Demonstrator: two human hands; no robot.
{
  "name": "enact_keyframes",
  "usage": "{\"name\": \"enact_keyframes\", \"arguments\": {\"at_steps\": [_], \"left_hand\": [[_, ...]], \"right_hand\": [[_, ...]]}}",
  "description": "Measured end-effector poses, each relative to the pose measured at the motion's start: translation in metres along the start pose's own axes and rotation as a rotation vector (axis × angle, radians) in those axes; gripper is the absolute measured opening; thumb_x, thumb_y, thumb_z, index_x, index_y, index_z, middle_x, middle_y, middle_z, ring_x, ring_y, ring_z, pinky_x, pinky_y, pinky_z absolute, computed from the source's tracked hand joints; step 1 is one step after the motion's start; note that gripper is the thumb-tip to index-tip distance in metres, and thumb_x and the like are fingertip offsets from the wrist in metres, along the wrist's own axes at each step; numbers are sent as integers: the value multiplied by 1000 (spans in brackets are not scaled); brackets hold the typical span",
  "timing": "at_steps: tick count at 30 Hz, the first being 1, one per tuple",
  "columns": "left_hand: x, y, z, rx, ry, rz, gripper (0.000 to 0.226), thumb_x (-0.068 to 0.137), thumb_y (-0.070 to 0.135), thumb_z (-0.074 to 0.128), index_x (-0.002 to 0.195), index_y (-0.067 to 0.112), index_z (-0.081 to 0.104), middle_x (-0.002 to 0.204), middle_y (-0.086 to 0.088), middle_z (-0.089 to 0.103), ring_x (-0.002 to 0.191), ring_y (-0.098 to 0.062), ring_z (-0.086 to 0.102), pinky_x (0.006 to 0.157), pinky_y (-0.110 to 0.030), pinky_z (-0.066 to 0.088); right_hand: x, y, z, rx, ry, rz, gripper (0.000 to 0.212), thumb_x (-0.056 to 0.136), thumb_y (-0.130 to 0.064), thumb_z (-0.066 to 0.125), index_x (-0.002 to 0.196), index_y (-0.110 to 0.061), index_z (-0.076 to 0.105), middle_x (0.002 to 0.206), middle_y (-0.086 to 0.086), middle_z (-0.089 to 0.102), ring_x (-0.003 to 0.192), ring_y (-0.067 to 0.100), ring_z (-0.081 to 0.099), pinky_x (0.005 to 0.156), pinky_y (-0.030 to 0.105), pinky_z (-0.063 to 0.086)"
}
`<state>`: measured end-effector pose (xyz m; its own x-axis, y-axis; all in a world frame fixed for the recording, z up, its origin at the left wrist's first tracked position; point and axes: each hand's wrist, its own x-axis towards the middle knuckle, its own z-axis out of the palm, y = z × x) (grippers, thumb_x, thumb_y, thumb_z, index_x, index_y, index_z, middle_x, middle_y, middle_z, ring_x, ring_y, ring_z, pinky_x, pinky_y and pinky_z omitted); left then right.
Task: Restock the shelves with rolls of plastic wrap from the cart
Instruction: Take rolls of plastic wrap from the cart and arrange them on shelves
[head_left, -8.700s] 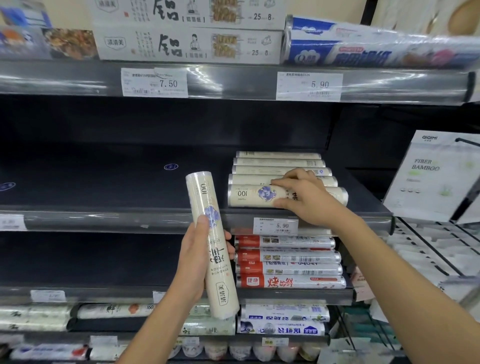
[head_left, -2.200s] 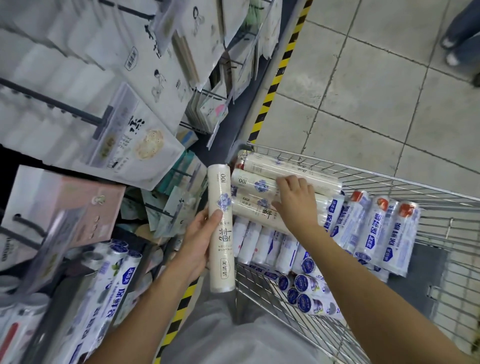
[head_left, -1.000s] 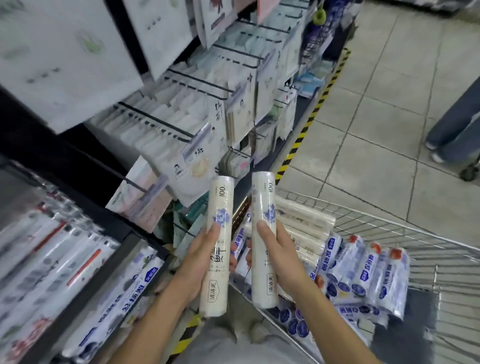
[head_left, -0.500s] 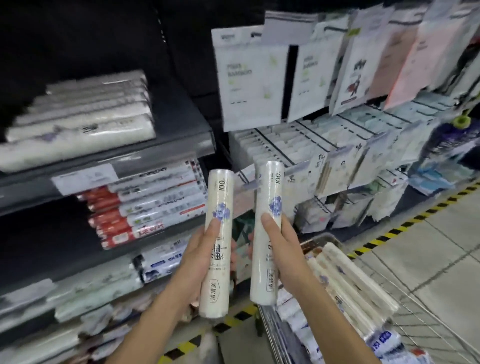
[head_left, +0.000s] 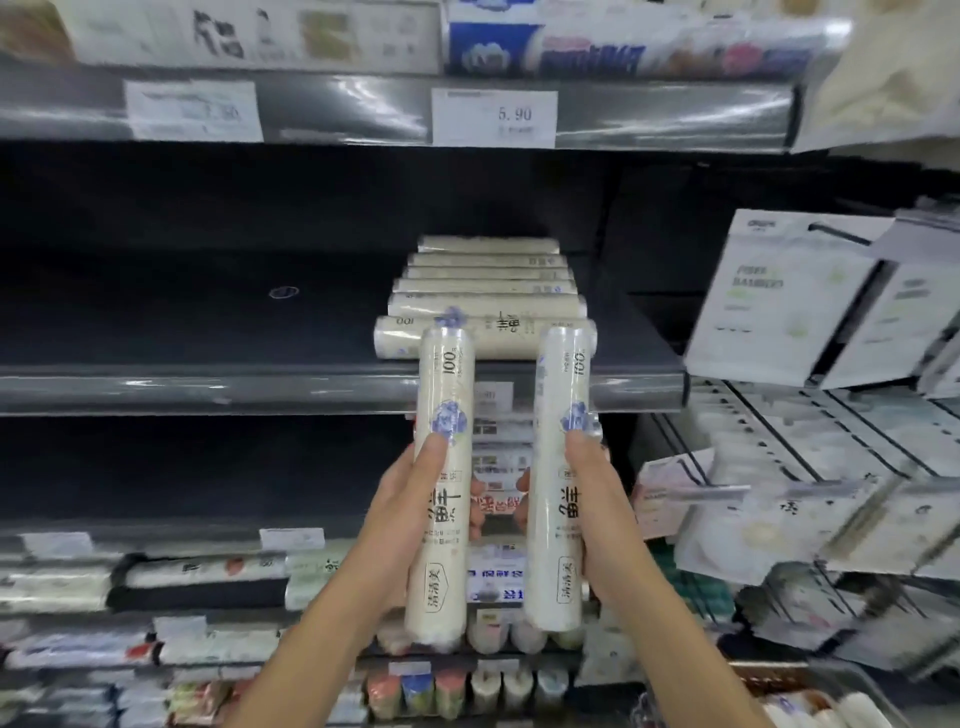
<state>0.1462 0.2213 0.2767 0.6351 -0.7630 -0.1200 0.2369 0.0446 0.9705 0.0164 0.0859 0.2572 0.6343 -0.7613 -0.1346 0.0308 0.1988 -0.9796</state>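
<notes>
My left hand (head_left: 405, 499) grips a cream roll of plastic wrap (head_left: 441, 551) held upright. Beside it, my right hand (head_left: 597, 499) grips a second matching roll (head_left: 558, 545), also upright. Each roll bears a blue flower and "100" near its top. Both are raised in front of the dark middle shelf (head_left: 208, 387). Behind their tops, a row of several like rolls (head_left: 488, 288) lies flat on the right part of that shelf. The cart's corner (head_left: 831, 696) shows at the bottom right.
The left part of the middle shelf is bare. Above, a shelf with boxed goods carries a 5.90 price tag (head_left: 493, 117). Lower shelves hold red and blue rolls (head_left: 493, 506). Hanging packets (head_left: 779, 296) jut out on the right.
My right hand took a second roll from the cart. The view turned from the cart back to the shelf, and both rolls have risen in front of the middle shelf.
</notes>
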Motion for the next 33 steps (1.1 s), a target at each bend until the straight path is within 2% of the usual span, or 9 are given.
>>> {"name": "enact_keyframes", "arguments": {"at_steps": [3, 5, 7, 9, 14, 17, 19, 27, 33], "left_hand": [[7, 20, -28, -7, 14, 47, 57, 93, 56, 51, 113, 3, 60, 79, -13, 69, 64, -24, 65, 56, -33, 57], [14, 30, -45, 6, 32, 65, 64, 91, 59, 51, 114, 0, 60, 82, -13, 70, 65, -23, 66, 57, -33, 57], [21, 38, -60, -3, 39, 76, 70, 90, 61, 52, 116, -4, 60, 85, -17, 71, 67, -25, 66, 60, -36, 59], [27, 45, -71, -26, 51, 83, 74, 88, 62, 53, 117, -6, 59, 85, -19, 70, 67, -27, 66, 60, -36, 59], [39, 55, -83, -95, 97, 128, 69, 89, 58, 53, 121, -2, 58, 87, -15, 71, 66, -26, 65, 62, -36, 61], [46, 56, -84, -111, 123, 151, 67, 89, 59, 53, 124, 1, 57, 87, -14, 71, 68, -26, 65, 63, -36, 60], [49, 55, -84, -130, 131, 156, 65, 91, 58, 53, 125, 3, 57, 88, -14, 70, 69, -26, 64, 64, -38, 60], [58, 51, -86, -115, 157, 174, 60, 94, 55, 51, 121, 2, 58, 90, -14, 71, 70, -26, 65, 67, -39, 60], [62, 48, -87, -108, 167, 185, 57, 95, 54, 51, 121, 4, 59, 91, -13, 71, 71, -26, 65, 68, -40, 61]], "right_hand": [[15, -10, 27, -21, -51, -68, 93, 70, -92, 57, 142, -34, 48, 139, 7, 61, 125, 35, 61, 104, 63, 47], [21, -24, 43, -90, -81, -133, 71, 81, -84, 54, 131, -34, 54, 119, 4, 71, 103, 26, 71, 92, 51, 58], [24, -38, 54, -176, -112, -209, 37, 93, -66, 50, 115, -37, 57, 94, -11, 73, 80, 9, 72, 72, 28, 60], [28, -58, 63, -297, -98, -293, 24, 98, -57, 48, 114, -40, 55, 90, -15, 72, 81, 8, 72, 66, 20, 56], [50, -102, 71, -810, -134, -474, 35, 97, -58, 53, 126, -39, 51, 99, -15, 67, 80, 1, 65, 62, 19, 51], [70, -122, 71, -1169, -129, -590, 49, 95, -62, 51, 137, -37, 47, 115, -10, 62, 99, 10, 59, 84, 40, 53], [83, -126, 71, -1335, -105, -637, 60, 94, -65, 50, 146, -36, 40, 131, -6, 56, 118, 17, 53, 95, 44, 49], [104, -117, 72, -1585, -134, -767, 66, 95, -64, 47, 153, -37, 34, 132, -6, 48, 125, 19, 42, 100, 41, 41], [115, -110, 70, -1579, -135, -795, 66, 94, -62, 44, 153, -34, 38, 125, -1, 43, 117, 19, 38, 101, 37, 34]]}}
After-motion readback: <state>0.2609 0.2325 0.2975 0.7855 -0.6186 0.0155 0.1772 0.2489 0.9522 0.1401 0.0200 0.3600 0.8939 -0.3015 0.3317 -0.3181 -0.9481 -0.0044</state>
